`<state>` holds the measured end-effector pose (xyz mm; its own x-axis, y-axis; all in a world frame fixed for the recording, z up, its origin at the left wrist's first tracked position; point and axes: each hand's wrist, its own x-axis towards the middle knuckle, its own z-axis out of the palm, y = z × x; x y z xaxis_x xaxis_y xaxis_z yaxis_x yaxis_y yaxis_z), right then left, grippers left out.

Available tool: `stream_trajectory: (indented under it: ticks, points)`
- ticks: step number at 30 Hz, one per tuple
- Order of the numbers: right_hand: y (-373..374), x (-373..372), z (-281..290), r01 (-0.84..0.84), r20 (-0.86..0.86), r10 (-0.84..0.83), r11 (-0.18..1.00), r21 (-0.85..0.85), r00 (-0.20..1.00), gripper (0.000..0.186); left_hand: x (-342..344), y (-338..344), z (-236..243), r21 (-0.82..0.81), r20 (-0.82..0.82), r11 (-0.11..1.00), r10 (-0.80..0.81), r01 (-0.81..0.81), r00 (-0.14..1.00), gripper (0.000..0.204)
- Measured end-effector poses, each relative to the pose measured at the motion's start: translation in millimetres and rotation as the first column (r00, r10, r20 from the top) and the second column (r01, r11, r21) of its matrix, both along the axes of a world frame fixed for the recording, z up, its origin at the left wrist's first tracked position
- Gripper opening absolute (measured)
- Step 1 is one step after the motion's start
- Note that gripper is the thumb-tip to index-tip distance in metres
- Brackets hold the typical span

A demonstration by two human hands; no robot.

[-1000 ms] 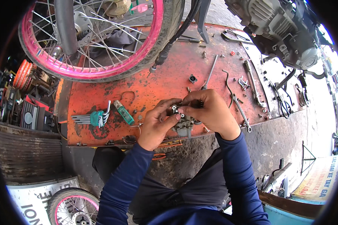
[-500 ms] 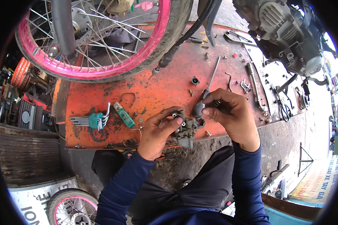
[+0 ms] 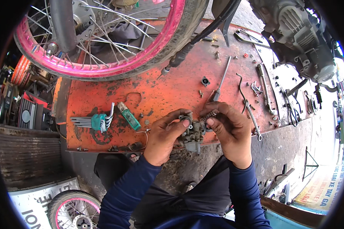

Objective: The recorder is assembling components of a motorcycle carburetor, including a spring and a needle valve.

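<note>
Near the platform's front edge, my left hand (image 3: 163,138) is closed around the left side of a grey metal carburetor (image 3: 192,138), thumb and forefinger at a round opening on its top. A coiled metal spring (image 3: 210,114) is pinched between the thumb and forefinger of my right hand (image 3: 234,134). It lies tilted, close above the carburetor's right side; whether they touch is hidden by my fingers. Beyond my right hand a screwdriver (image 3: 223,76) points away, its handle partly covered by the hand. A small dark flanged part (image 3: 205,81) rests to the left of its shaft.
On the red platform (image 3: 114,91) lie a hex key set (image 3: 98,123) in a green holder, a green-and-white small box (image 3: 129,117), wrenches (image 3: 253,120) and loose screws. A pink-rimmed wheel (image 3: 103,70) overhangs the far left, an engine (image 3: 300,38) the far right.
My right hand has come left and slightly down, bringing the spring over to the carburetor. My left hand keeps its hold on the carburetor. The view has shifted a little.
</note>
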<state>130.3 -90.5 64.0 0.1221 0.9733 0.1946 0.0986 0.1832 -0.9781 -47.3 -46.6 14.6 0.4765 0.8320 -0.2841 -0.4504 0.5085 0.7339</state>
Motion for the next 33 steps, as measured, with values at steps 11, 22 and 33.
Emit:
stream_trajectory:
  ticks: [11,22,33]
  points:
    - [4,1,-4,0.024,0.398,-0.149,0.953,0.302,0.905,0.023,-4,-2,0,0.135,0.016,0.989,-0.057,0.054,0.998,0.046]
    - [-1,-7,-10,-0.086,0.487,-0.170,0.884,0.460,0.857,0.029,-3,-1,-2,0.130,-0.021,0.989,-0.066,0.068,0.998,0.050]
    - [5,-9,-13,-0.159,0.543,-0.124,0.882,0.443,0.830,0.032,-5,0,-2,0.237,-0.074,0.967,-0.081,0.096,0.994,0.059]
